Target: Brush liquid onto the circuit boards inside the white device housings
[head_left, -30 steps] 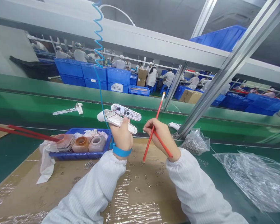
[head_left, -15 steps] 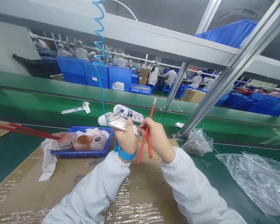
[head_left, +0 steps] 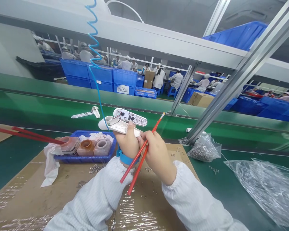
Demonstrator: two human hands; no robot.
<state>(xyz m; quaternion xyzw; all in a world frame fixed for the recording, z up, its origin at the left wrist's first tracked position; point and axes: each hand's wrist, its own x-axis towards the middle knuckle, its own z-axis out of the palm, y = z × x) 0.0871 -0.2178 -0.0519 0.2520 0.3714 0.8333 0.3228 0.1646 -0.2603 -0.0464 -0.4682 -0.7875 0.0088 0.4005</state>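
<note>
My left hand (head_left: 128,143) is closed around an opened white plastic housing (head_left: 119,127), thumb on its near side. Behind its hollow shell lies a white circuit board panel (head_left: 131,117), joined to it by thin wires. Two thin red-handled brushes (head_left: 135,160) are gripped in my right hand (head_left: 157,157), slanting across its fingers. One pale brush tip points up and away. My right fingertips touch or nearly touch the shell's right end; what they pinch there is hidden. A blue wrist strap (head_left: 125,158) circles my left wrist.
Left of my hands, a blue tray (head_left: 84,159) holds small jars and cloths, with red-handled tools in one jar. Small metal parts lie on the cardboard (head_left: 69,192). Bags of parts (head_left: 204,150) sit at right. A coiled blue cord (head_left: 97,83) hangs ahead, beside a metal post.
My right hand has turned, swinging the brushes' lower ends left and toward me and their tips down slightly. The housing has shifted slightly left in view.
</note>
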